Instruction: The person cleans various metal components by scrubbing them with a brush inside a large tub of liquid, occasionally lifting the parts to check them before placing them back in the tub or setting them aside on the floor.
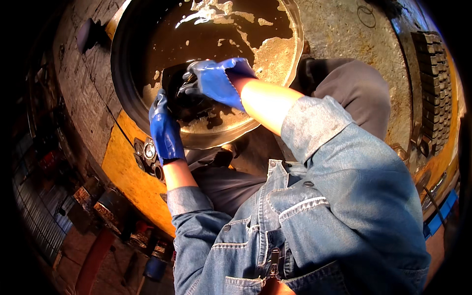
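Note:
A wide round basin point(294, 49) holds dark liquid, with patches of pale foam point(275, 56) on the surface. Both my hands wear blue rubber gloves. At the basin's near left rim, my left hand point(166, 125) grips the edge of a dark, wet part point(172, 81) whose kind I cannot make out. My right hand point(216, 81) reaches over the liquid from the right, its fingers curled in against that same dark part. Whether anything else lies in the right fingers is hidden.
Small round metal parts point(149, 150) lie left of my left wrist on a yellow-orange surface point(130, 167). A long row of stacked dark metal blocks point(433, 88) stands at the far right. A thin wire ring point(366, 16) rests on the concrete floor point(339, 34). Dark cylindrical parts point(112, 209) stand at lower left.

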The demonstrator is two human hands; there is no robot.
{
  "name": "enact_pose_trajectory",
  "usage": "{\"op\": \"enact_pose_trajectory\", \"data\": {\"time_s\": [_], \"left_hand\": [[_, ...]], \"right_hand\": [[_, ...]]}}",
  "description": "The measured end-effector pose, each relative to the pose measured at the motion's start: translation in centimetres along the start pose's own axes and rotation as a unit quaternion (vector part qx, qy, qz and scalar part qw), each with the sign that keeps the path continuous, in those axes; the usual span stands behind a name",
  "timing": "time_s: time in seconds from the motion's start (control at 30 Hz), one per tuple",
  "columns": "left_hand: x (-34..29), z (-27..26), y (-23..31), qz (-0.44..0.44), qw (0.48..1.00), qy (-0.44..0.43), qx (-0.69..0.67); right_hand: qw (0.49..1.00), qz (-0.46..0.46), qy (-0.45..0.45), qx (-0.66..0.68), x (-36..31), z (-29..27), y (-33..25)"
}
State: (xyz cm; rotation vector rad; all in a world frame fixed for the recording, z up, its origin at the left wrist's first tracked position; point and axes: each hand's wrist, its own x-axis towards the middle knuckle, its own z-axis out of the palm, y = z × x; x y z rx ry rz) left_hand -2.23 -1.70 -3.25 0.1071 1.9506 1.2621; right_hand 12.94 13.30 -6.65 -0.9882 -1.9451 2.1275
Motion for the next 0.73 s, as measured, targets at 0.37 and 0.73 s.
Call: {"op": "enact_pose_trajectory", "data": {"time_s": [0.37, 0.73], "left_hand": [[-0.7, -0.6, -0.3, 0.052, 0.994, -0.068, -0.062], [-0.5, 0.1, -0.3, 0.054, 0.998, 0.007, -0.036]], "right_hand": [[0.845, -0.174, -0.195, -0.467, -2.0, -3.4, -9.8], [0.679, -0.382, -0.316, -0.542, 1.3, -0.7, -4.8]]}}
